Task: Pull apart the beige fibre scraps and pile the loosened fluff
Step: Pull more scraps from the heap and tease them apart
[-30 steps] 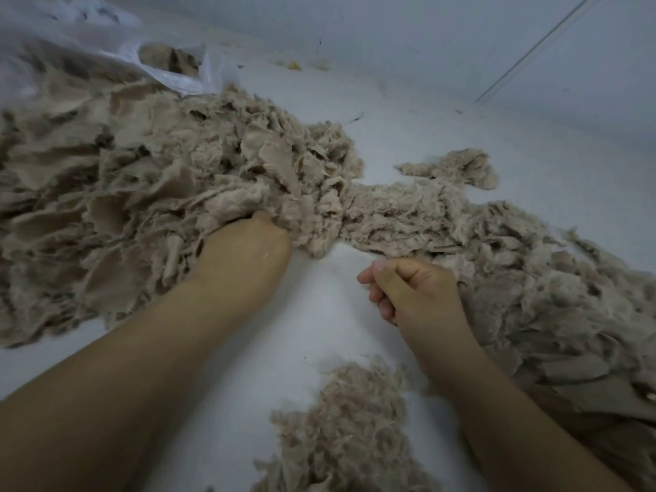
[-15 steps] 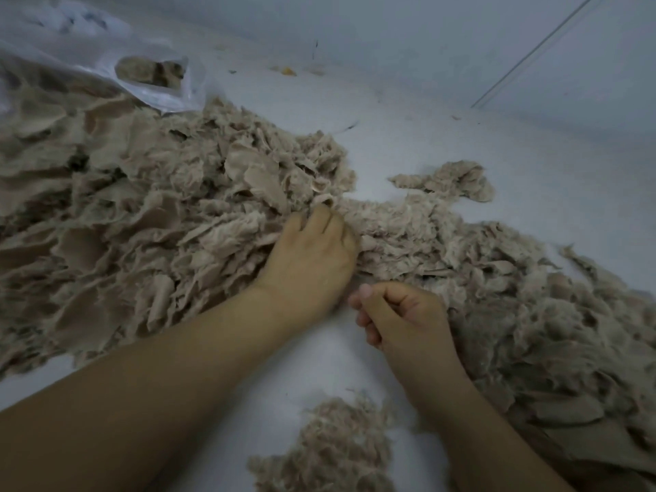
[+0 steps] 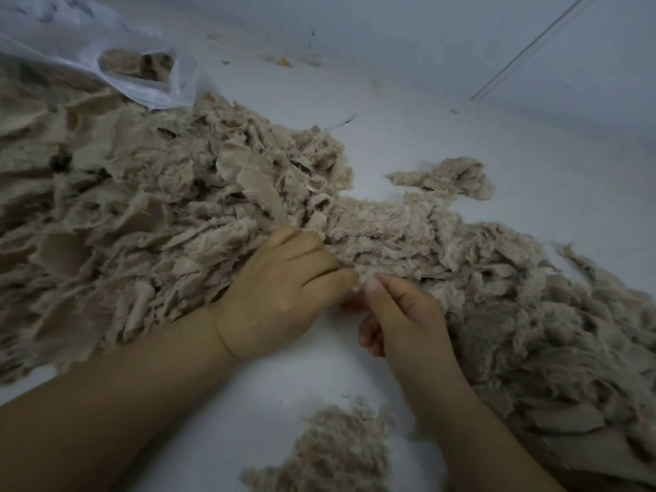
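Two hands: the left hand [image 3: 284, 296] and the right hand [image 3: 401, 314] now meet at the near edge of the scrap heap [image 3: 177, 221], fingertips almost touching.
Change, left: a second ago it was buried knuckle-deep in the heap's left mass; since then it has slid rightward and now lies back-up with its fingers curled into the fibre at the edge.
Change, right: it has come forward from the bare tabletop [image 3: 277, 381] to the same spot; thumb and forefinger are pressed together on a small tuft [image 3: 358, 278], the other fingers folded under.
Grip certainty: the right pinch shows plainly; what the left fingers hold is hidden under the hand, though they seem closed on fibre.
Scraps: spread in a broad band from far left to the right edge, with a small separate clump [image 3: 451, 177] beyond.
Loosened fluff: a low pile [image 3: 337, 452] sits near the person, between the forearms, apart from the heap.
Bag: a clear plastic bag [image 3: 117, 62] lies at the heap's far left.
Meaning: both hands on one piece suggests a fresh scrap is picked and the pull apart is about to start; most of the heap looks untouched.
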